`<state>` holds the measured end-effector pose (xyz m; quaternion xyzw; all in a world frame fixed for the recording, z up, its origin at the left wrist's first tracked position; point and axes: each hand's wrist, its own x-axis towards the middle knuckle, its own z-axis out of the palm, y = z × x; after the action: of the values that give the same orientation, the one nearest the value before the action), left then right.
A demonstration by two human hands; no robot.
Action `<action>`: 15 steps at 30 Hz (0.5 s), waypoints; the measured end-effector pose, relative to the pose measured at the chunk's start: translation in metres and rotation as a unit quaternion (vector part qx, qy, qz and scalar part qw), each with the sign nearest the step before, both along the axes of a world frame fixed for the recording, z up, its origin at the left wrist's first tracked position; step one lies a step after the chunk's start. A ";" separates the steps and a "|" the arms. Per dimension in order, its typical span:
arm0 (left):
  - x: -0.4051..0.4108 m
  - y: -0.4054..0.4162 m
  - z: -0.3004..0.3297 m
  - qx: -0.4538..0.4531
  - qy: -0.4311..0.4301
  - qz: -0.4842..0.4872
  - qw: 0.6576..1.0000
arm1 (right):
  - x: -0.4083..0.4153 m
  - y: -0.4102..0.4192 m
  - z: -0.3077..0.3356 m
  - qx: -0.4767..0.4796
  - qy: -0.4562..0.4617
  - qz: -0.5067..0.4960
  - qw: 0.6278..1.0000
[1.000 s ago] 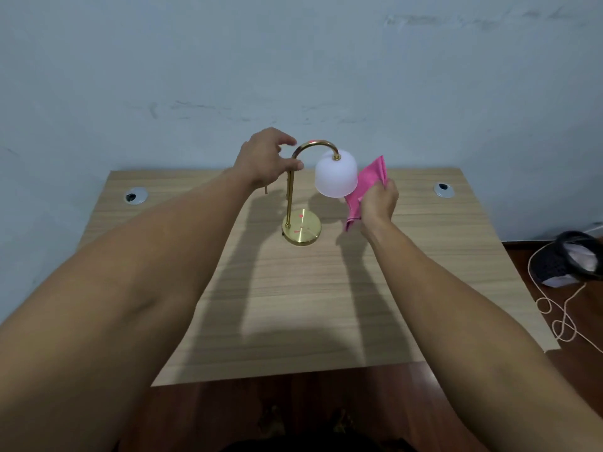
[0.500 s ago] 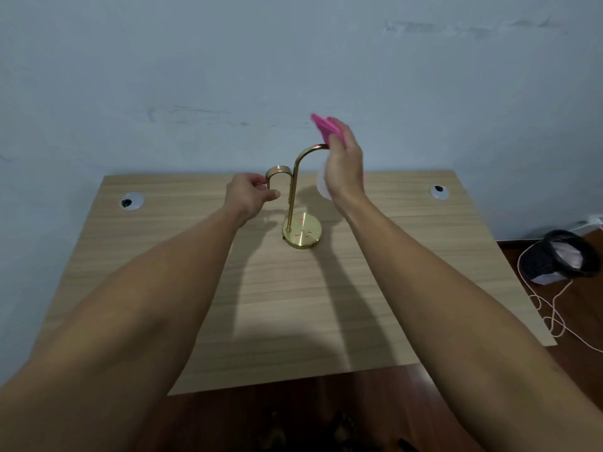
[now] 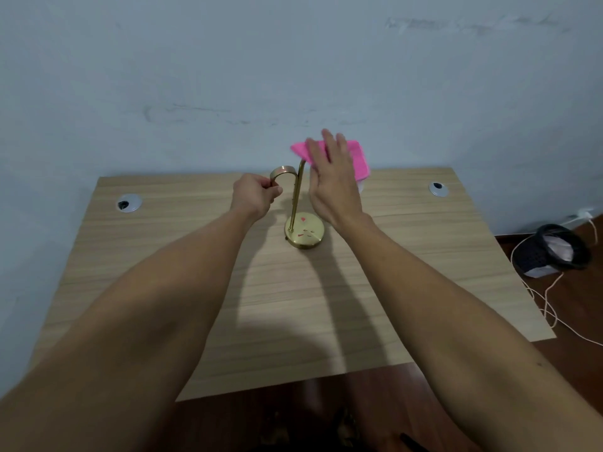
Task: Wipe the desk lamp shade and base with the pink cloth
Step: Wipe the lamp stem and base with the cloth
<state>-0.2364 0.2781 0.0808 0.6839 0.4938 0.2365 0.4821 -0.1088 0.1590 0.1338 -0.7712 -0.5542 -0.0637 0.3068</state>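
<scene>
On the wooden worktop [image 3: 293, 305] against a blue wall, my left hand [image 3: 253, 195] grips the brass desk lamp [image 3: 296, 197] hook while my flat, open right hand [image 3: 331, 181] presses the soft pink cloth [image 3: 357, 158] over the probably fragile shade, mostly hidden.

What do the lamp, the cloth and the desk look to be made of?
Lamp base and stem: likely polished brass-toned metal; they shine gold and catch reflections. Shade: hidden behind the right hand, so I cannot tell. Cloth: soft bright pink fabric, draping limply over the shade. Desk: pale matte wood-grain surface, probably laminate rather than solid wood, going by its even straight streaks.
</scene>
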 end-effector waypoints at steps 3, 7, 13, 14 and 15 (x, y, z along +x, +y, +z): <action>-0.003 0.001 0.001 0.012 0.008 -0.020 1.000 | -0.001 -0.005 -0.014 0.007 -0.079 0.056 0.995; -0.003 0.004 0.000 0.023 0.022 -0.032 0.999 | -0.013 0.000 -0.008 0.089 0.102 -0.098 0.986; -0.005 0.007 -0.003 0.041 0.027 -0.039 0.998 | -0.005 -0.004 -0.010 0.069 -0.128 -0.006 0.989; -0.005 0.007 -0.004 0.042 0.027 -0.039 0.998 | -0.002 -0.006 -0.010 0.070 -0.128 -0.009 0.989; -0.004 0.007 -0.004 0.041 0.027 -0.038 0.998 | 0.000 -0.007 -0.010 0.075 -0.093 -0.035 0.992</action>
<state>-0.2409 0.2851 0.0770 0.7275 0.4701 0.2195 0.4490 -0.1089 0.1519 0.1242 -0.7556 -0.5467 -0.1874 0.3084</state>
